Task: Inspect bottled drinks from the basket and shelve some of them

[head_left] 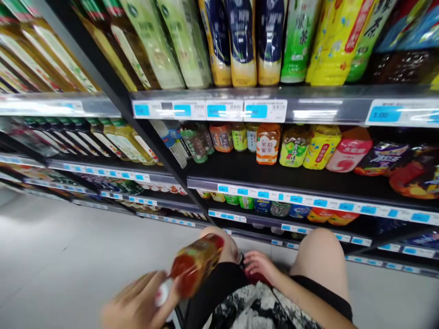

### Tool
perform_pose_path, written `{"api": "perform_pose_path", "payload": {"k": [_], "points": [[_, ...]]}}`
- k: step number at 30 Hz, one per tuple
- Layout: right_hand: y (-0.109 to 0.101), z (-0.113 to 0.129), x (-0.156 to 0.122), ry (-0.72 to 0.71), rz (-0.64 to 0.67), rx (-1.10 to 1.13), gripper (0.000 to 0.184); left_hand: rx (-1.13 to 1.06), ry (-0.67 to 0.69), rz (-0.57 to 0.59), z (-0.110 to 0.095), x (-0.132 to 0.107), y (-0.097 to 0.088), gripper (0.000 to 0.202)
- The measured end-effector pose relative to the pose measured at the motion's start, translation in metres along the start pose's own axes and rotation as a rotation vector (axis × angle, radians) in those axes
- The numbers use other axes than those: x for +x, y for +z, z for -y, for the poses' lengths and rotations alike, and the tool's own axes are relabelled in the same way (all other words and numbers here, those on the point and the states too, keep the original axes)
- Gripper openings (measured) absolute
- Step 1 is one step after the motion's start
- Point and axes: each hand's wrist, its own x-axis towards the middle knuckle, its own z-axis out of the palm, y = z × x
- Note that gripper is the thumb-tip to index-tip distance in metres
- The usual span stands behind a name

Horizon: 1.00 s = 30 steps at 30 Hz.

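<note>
My left hand (pixel 137 301), blurred by motion, grips a bottle of reddish-brown drink (pixel 199 262) by its neck end. The white cap (pixel 163 292) shows between the fingers, and the bottle's base points away over my left knee. My right hand (pixel 262 267) hangs low between my thighs, fingers apart and slightly bent. Just under it is a dark red thing (pixel 257 278), mostly hidden; whether the hand touches it I cannot tell.
Shelves of bottled drinks stand in front, with price strips along the shelf edges (pixel 308 201). An orange-labelled bottle (pixel 268 144) stands in a row on the middle shelf. A dark upright post (pixel 164 151) divides the shelving. Pale floor (pixel 68 256) lies to the left.
</note>
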Motion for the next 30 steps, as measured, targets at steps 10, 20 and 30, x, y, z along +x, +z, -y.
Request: {"api": "perform_pose_path", "payload": {"k": [10, 20, 30], "points": [[-0.028, -0.016, -0.080, 0.038, 0.140, 1.384, 0.103, -0.707, 0.298, 0.160, -0.086, 0.055, 0.154, 0.036], [-0.052, 0.000, -0.085, -0.150, 0.075, 1.352, 0.108, -1.285, -0.482, 0.211, -0.087, 0.043, 0.238, 0.039], [-0.021, -0.015, -0.072, 0.130, -0.105, 0.994, 0.065, -1.752, -1.360, 0.422, -0.093, 0.014, 0.303, 0.051]]}}
